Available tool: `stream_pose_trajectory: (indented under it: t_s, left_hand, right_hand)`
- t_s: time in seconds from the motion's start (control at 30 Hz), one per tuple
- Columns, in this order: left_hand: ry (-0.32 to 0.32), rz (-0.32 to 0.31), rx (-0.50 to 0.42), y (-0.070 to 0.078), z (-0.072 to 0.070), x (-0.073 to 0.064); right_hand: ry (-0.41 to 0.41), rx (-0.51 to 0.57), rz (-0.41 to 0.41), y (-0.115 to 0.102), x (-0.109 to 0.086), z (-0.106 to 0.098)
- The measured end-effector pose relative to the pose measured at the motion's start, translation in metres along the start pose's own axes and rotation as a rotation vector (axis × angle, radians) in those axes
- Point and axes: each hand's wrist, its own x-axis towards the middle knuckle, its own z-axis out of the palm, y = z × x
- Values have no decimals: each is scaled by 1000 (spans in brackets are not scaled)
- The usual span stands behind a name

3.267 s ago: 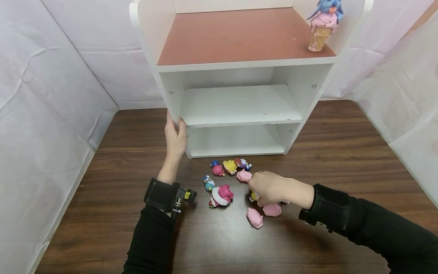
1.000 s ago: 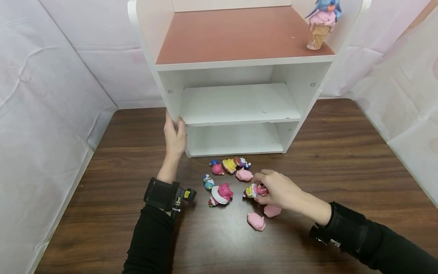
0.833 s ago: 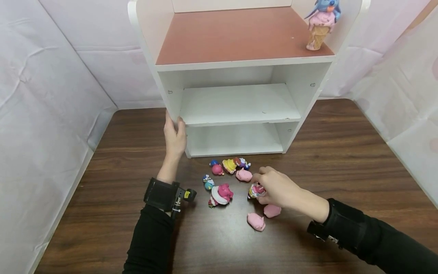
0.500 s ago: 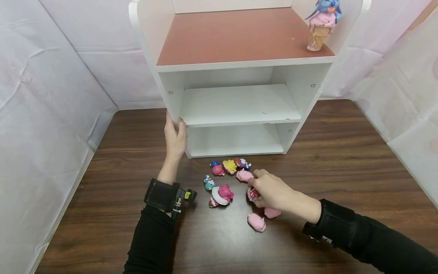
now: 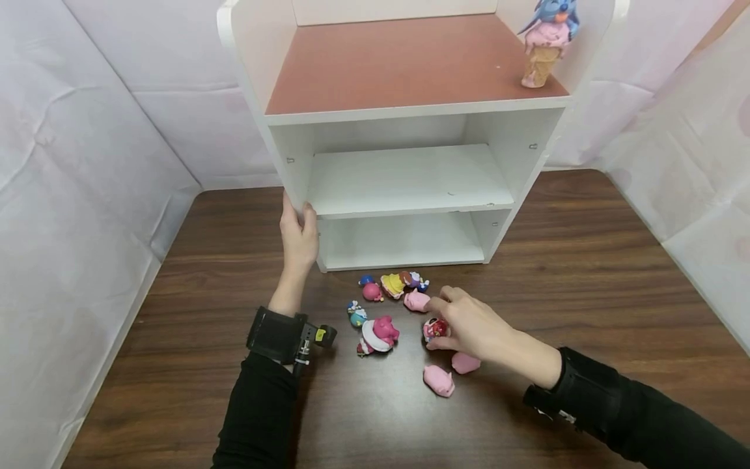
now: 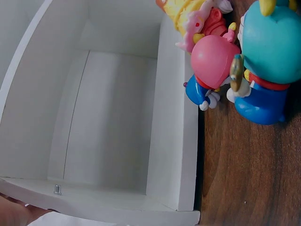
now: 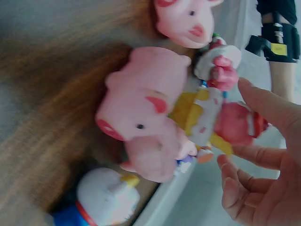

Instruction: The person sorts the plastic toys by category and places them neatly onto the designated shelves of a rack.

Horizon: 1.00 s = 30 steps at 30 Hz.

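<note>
My left hand [image 5: 299, 244] holds the left side panel of the white shelf unit [image 5: 410, 107], thumb at its front edge. My right hand [image 5: 469, 326] pinches a small toy figurine [image 5: 435, 329] in pink, yellow and white between thumb and fingers, low over the table. In the right wrist view the figurine [image 7: 235, 123] lies between the thumb and the index finger. Close by are pink toy pigs: one pig [image 5: 438, 380] nearest the front, another pig [image 5: 465, 363] under the hand, and a third pig [image 5: 416, 300] behind.
Left of the right hand lies a pink bear figurine [image 5: 383, 333] with a white ring. Several small figurines, one in a yellow dress [image 5: 393, 285], lie before the shelf unit. A blue figure on an ice-cream cone [image 5: 543, 52] stands on the top red-brown shelf [image 5: 398, 65].
My right hand has taken hold of the figurine and turned it, so its yellow part faces away and its red and pink part shows. The left hand has stayed at the side panel.
</note>
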Motion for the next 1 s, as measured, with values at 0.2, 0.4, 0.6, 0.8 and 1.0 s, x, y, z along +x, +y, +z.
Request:
stream_pose_trajectory:
  t_s: [0.2, 0.4, 0.6, 0.8, 1.0]
  left_hand:
    - [10, 5, 18, -7, 0, -1]
    - [11, 11, 15, -7, -1, -1]
    - [2, 17, 7, -7, 0, 0]
    - [8, 18, 9, -6, 0, 0]
    - [3, 9, 8, -6, 0, 0]
  right_hand:
    - [152, -35, 14, -9, -8, -7]
    - [172, 11, 52, -15, -11, -3]
    - [166, 55, 22, -13, -10, -1]
    - [196, 96, -53, -8, -10, -3]
    - [202, 104, -87, -2, -12, -5]
